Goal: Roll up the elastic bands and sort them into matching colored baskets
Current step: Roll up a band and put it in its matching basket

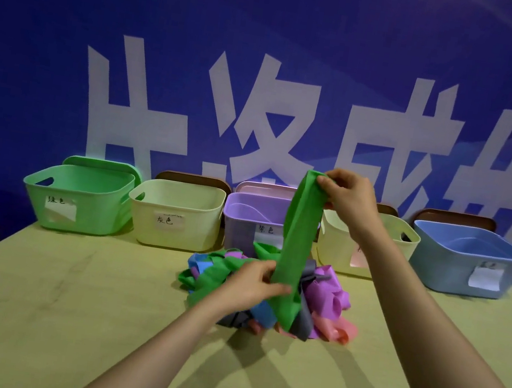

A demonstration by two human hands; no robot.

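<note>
So we've got the green band [300,233] pulled up tall between our hands. The right hand [347,196] pinches its top end up high and the left hand [254,285] grips it low down. Just under and behind the left hand sits the messy pile of bands [329,291] on the worktop [66,298]. The baskets line up past both hands, with the green basket [78,220] way off left of the left hand.
</note>
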